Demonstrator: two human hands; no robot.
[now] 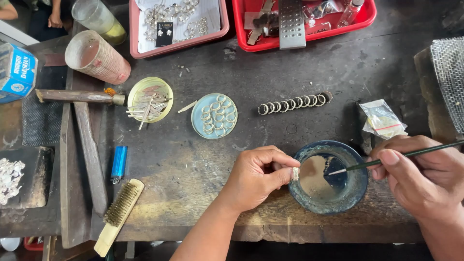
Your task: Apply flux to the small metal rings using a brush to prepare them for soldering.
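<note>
My left hand (256, 176) pinches a small silver ring (295, 173) between thumb and fingers, right at the left rim of a dark blue bowl (357, 188) of murky liquid. My right hand (420, 174) grips a thin dark-handled brush (386, 161), its pale tip reaching down over the liquid inside the bowl. A row of silver rings (294, 103) lies on the dark wooden bench beyond the bowl. A light blue dish (195, 118) holds several more rings, and a yellow-green dish (137, 89) holds small metal strips.
Pink tray (133, 29) with jewellery and red tray (241, 29) with tools at the back. Two plastic cups (96, 57), a small plastic bag (383, 118), blue lighter (119, 162), wire brush (118, 216), wooden-handled tool (77, 95), wire mesh (449, 82) at right. Another person's arm at top left.
</note>
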